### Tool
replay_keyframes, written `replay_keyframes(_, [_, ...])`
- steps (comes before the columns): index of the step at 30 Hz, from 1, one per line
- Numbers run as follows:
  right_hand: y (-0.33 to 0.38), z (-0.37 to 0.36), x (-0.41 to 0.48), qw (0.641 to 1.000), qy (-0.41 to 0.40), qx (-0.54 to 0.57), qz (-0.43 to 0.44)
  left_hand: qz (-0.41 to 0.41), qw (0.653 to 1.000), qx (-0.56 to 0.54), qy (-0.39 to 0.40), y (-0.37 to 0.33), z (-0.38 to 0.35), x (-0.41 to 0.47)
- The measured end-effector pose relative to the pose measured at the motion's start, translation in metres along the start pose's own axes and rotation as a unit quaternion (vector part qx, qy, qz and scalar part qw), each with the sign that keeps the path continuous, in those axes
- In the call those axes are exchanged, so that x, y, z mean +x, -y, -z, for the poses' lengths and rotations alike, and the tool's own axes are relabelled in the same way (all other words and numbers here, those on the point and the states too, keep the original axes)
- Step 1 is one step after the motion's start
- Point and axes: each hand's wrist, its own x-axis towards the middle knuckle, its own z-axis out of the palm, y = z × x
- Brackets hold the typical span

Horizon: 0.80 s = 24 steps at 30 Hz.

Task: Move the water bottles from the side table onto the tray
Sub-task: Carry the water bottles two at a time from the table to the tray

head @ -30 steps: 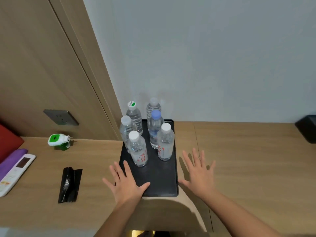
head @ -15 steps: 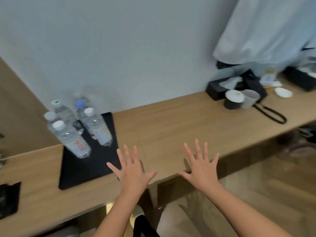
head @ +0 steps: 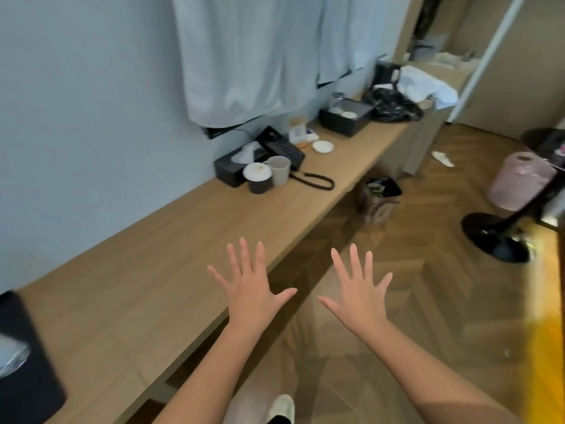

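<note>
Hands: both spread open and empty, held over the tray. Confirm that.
Wrong in one respect. The head view shows the left hand and right hand spread open and empty, but not over the tray, which sits far left. The left hand is over the edge of the desk, the right over the floor.

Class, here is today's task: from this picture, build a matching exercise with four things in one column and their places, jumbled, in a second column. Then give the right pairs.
Column one:
1. flat black tray
2. white paper cup
3. left hand
4. right hand

Column two:
A. above the parquet floor
B. at the picture's left edge
C. above the wooden desk front edge
D. beside the lidded black cup

Pairs: 1-B, 2-D, 3-C, 4-A.
</note>
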Motion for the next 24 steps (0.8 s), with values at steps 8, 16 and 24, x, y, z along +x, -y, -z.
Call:
replay_keyframes(8, [-0.107,0.002,-0.003,0.986,-0.003,0.021,-0.163,-0.178,0.984,0.018,0.016,-0.134,-0.016,0.041])
replay_keyframes(16, [-0.2,0.012,0.017,0.945,-0.018,0.016,-0.326,-0.315,0.949,0.026,0.001,-0.245,-0.019,0.093])
replay_keyframes(24, [-0.262,0.041,0.018,0.898,-0.072,0.022,-0.433,-0.419,0.908,-0.005,-0.026,-0.325,-0.015,0.128])
